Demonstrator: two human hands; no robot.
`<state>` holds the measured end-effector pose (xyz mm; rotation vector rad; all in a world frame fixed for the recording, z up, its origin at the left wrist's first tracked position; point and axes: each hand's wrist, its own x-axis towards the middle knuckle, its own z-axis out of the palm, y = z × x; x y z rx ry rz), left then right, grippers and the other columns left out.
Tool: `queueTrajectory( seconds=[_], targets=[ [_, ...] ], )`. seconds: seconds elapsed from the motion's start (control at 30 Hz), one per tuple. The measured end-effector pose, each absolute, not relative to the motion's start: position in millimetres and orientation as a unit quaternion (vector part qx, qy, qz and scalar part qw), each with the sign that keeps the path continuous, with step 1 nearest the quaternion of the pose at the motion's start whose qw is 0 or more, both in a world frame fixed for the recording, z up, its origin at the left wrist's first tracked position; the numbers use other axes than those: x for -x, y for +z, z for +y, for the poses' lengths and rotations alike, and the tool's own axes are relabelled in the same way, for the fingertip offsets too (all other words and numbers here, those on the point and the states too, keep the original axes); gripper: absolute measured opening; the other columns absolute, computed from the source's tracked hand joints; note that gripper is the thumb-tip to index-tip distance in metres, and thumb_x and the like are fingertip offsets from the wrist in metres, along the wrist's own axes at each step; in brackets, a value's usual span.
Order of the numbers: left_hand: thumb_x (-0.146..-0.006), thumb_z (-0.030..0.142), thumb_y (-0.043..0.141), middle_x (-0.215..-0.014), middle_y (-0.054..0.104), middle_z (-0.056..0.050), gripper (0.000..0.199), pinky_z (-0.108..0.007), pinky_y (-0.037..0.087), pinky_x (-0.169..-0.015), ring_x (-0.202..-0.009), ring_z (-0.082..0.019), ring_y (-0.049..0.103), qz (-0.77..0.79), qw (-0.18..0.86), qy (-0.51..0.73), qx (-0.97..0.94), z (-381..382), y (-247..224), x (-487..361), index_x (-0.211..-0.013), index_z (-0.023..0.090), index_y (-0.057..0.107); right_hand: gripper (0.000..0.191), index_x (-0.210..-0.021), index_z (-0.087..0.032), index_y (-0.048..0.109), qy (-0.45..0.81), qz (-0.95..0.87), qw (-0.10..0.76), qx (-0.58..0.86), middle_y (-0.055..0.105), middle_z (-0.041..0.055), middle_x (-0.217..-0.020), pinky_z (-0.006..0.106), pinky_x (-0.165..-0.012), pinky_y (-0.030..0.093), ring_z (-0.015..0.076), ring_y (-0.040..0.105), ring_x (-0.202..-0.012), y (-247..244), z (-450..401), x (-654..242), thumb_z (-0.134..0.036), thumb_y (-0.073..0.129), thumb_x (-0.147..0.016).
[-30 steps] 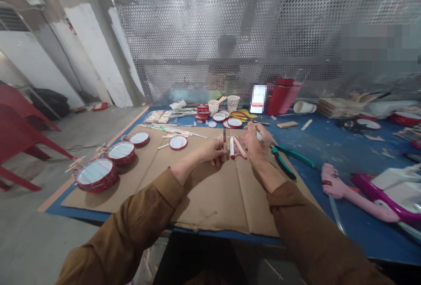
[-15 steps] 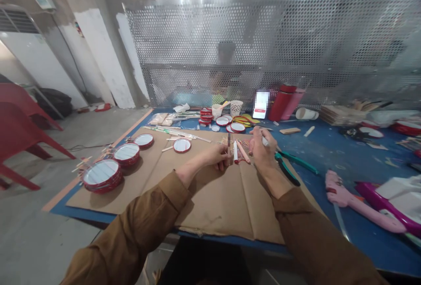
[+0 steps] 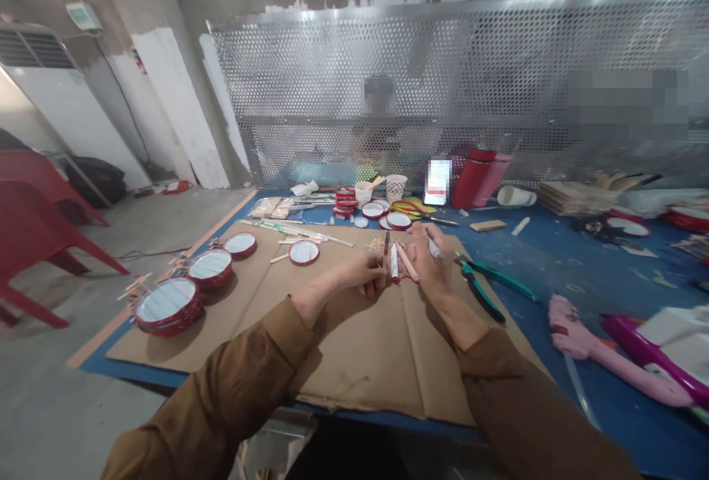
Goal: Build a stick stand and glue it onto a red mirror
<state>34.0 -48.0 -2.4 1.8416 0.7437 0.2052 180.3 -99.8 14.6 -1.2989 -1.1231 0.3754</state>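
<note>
My left hand [image 3: 362,272] is closed on a thin dark-brown craft stick [image 3: 386,245], held upright over the cardboard [image 3: 354,362]. My right hand [image 3: 430,266] grips a white marker pen [image 3: 435,248], its tip hidden by the fingers. Between the hands lie a white marker with a red end [image 3: 395,264] and a pale pink stick-like piece [image 3: 408,264]. Small colored bits are scattered just behind them. Right of my right hand rest green-handled pliers [image 3: 481,292], partly on the cardboard.
Stacked red-rimmed round lids [image 3: 169,306] line the left side, with a single lid [image 3: 304,252] nearer the middle. Paper cups [image 3: 396,186], a lit phone [image 3: 437,183] and a red bottle [image 3: 475,177] stand at the back. A pink glue gun [image 3: 609,362] lies at right.
My right hand has shifted left with the marker, closer to the dark-brown stick. My left hand keeps its hold. The camera view has tilted up slightly.
</note>
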Motion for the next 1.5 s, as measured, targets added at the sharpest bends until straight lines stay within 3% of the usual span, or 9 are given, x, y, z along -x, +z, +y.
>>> queueTrajectory(
  seconds=[0.2,0.37,0.5,0.73,0.83,1.07,1.27,1.5],
  targets=[
    [-0.092,0.028,0.049,-0.061,0.059,0.003,0.016,-0.015,0.041,-0.043,-0.041,-0.006,0.055,0.316,0.561,0.084,-0.761,-45.2,-6.3,-34.5,-0.09,0.013,0.055,0.045,-0.078,-0.023,0.056,0.227,-0.501,0.637,0.54,0.039,-0.0085,-0.043,0.022,-0.035,0.027,0.0089,0.034,-0.034,6.9,-100.4,-182.7,-0.067,0.049,-0.082],
    [-0.095,0.026,0.041,-0.056,0.059,0.002,0.022,-0.016,0.042,-0.044,-0.04,-0.007,0.055,0.324,0.556,0.087,-0.76,-41.7,-11.9,-37.4,-0.088,0.012,0.056,0.05,-0.09,-0.021,0.061,0.299,-0.486,0.642,0.511,0.037,-0.0088,-0.047,0.019,-0.032,0.026,0.0073,0.032,-0.035,6.0,-103.9,-184.3,-0.069,0.05,-0.08],
    [-0.096,0.027,0.041,-0.056,0.06,0.002,0.023,-0.016,0.042,-0.045,-0.041,-0.007,0.056,0.331,0.569,0.073,-0.749,-41.6,-10.9,-36.7,-0.091,0.012,0.058,0.05,-0.088,-0.02,0.063,0.309,-0.448,0.665,0.512,0.034,-0.0088,-0.047,0.02,-0.031,0.022,0.0068,0.029,-0.035,14.5,-108.9,-182.1,-0.068,0.051,-0.079],
    [-0.094,0.028,0.047,-0.053,0.06,0.002,0.02,-0.017,0.042,-0.044,-0.039,-0.008,0.056,0.327,0.59,0.074,-0.735,-44.4,-4.6,-34.1,-0.084,0.013,0.056,0.016,-0.086,-0.023,0.054,0.338,-0.47,0.601,0.55,0.041,-0.0091,-0.045,0.021,-0.032,0.028,0.0087,0.036,-0.034,27.6,-117.6,-174.4,-0.037,0.056,-0.078],
    [-0.093,0.03,0.049,-0.054,0.061,0.002,0.02,-0.016,0.043,-0.045,-0.04,-0.008,0.057,0.323,0.596,0.066,-0.732,-44.6,-1.4,-33.7,-0.085,0.013,0.056,0.012,-0.079,-0.024,0.048,0.364,-0.462,0.607,0.534,0.043,-0.0092,-0.046,0.02,-0.032,0.032,0.0087,0.039,-0.035,24.1,-115.2,-175.3,-0.032,0.057,-0.074],
    [-0.093,0.03,0.047,-0.06,0.065,0.001,0.021,-0.016,0.044,-0.046,-0.044,-0.008,0.059,0.34,0.569,0.026,-0.749,-45.6,6.0,-31.0,-0.089,0.013,0.057,0.023,-0.086,-0.022,0.058,0.423,-0.453,0.625,0.474,0.051,-0.0071,-0.052,0.019,-0.031,0.035,0.0075,0.043,-0.036,10.5,-103.4,-180.6,-0.04,0.062,-0.073],
    [-0.09,0.036,0.051,-0.055,0.063,-0.001,0.028,-0.015,0.043,-0.046,-0.046,-0.008,0.06,0.323,0.564,0.019,-0.759,-42.8,2.8,-29.0,-0.081,0.011,0.058,0.043,-0.068,-0.02,0.054,0.43,-0.43,0.643,0.465,0.039,-0.0082,-0.043,0.017,-0.03,0.024,0.0052,0.032,-0.033,12.7,-106.4,-178.8,-0.063,0.06,-0.074],
    [-0.093,0.025,0.044,-0.059,0.065,0.0,0.019,-0.018,0.045,-0.049,-0.046,-0.009,0.06,0.323,0.572,0.028,-0.754,-47.4,8.2,-28.9,-0.095,0.012,0.056,0.037,-0.069,-0.021,0.058,0.376,-0.498,0.598,0.503,0.043,-0.0059,-0.045,0.021,-0.034,0.03,0.0081,0.039,-0.035,4.3,-107.7,-178.0,-0.055,0.052,-0.081]
  ],
)
